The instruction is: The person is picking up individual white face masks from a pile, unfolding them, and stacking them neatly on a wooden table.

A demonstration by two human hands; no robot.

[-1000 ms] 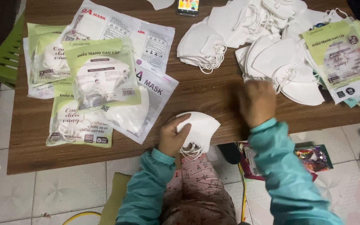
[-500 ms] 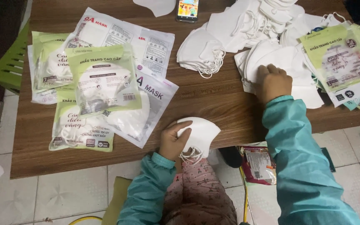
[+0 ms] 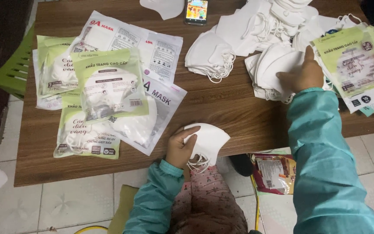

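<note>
Wooden desk (image 3: pixel 221 108) standing on tiled floor (image 3: pixel 66 203). Left hand (image 3: pixel 182 149) is gripping a folded white mask (image 3: pixel 208 141) at the near edge; right hand (image 3: pixel 299 76), having advanced, is now grasping the mask pile (image 3: pixel 273 65).

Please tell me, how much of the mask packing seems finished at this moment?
Done: several filled mask packets lie at the table's left. In hand: the left hand holds folded white masks at the near edge; the right hand rests on the loose mask pile. Left: that large pile and empty green pouches.
</note>
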